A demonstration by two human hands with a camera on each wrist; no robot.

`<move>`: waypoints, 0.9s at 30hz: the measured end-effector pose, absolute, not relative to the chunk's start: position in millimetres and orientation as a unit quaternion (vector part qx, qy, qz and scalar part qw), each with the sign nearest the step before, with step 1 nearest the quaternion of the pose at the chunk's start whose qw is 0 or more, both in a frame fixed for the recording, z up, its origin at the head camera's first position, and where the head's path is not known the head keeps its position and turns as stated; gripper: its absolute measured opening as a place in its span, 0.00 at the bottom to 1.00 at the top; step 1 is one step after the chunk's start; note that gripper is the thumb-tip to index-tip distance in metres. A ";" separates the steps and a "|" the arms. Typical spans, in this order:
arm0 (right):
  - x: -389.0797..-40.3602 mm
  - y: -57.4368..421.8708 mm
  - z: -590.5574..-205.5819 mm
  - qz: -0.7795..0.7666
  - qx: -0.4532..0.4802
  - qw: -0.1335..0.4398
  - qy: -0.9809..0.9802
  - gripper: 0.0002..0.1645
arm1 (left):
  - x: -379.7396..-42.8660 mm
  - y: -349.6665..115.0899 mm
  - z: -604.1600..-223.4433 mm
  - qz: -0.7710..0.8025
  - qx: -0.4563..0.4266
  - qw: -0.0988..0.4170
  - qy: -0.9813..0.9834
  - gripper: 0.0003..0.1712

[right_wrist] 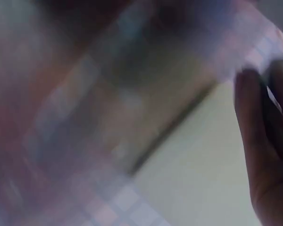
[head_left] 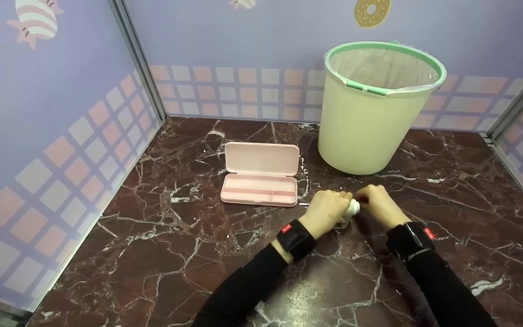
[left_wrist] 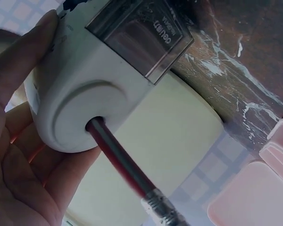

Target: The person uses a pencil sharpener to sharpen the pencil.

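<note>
My left hand (head_left: 327,210) grips a white pencil sharpener (left_wrist: 80,101) with a smoky clear shavings box, thumb on one side and fingers beneath. A dark red and grey striped pencil (left_wrist: 125,162) sticks out of its hole, its silver end pointing away toward the pink case. At the sharpener's opposite end, past a white round hub (head_left: 355,207), my right hand (head_left: 379,206) has its fingers curled in a pinch on the crank, which is mostly hidden by the fingers. The right wrist view is heavily blurred; thumb and fingertips (right_wrist: 249,89) show close together at its right edge.
An open pink pencil case (head_left: 249,202) with a divided tray lies left of the hands on the dark marbled table (head_left: 175,254). Behind them stands a tall pale green bin (head_left: 363,122) with a clear liner. Purple patterned panels (head_left: 243,41) enclose the back and sides.
</note>
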State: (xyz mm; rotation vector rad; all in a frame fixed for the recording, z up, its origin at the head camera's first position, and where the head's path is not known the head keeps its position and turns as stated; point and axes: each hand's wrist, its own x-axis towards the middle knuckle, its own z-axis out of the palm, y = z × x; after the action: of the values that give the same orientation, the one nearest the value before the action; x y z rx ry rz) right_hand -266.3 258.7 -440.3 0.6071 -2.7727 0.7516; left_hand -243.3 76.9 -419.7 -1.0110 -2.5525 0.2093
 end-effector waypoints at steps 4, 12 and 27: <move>-263.3 259.3 -446.4 0.251 0.223 0.081 -0.939 0.08 | -242.3 77.3 -419.3 0.074 -0.360 0.191 -0.910 0.28; -262.0 260.9 -445.1 0.248 0.232 0.075 -0.938 0.08 | -242.0 79.3 -417.9 0.078 -0.357 0.177 -0.914 0.29; -260.1 260.6 -444.5 0.244 0.214 0.059 -0.944 0.05 | -242.9 77.6 -419.1 0.078 -0.353 0.173 -0.916 0.32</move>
State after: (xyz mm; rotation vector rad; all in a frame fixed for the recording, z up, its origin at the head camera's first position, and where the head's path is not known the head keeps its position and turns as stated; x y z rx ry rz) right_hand -260.1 260.6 -444.5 0.6493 -2.8586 0.7403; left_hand -242.9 77.6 -419.1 -1.0029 -2.5990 0.2213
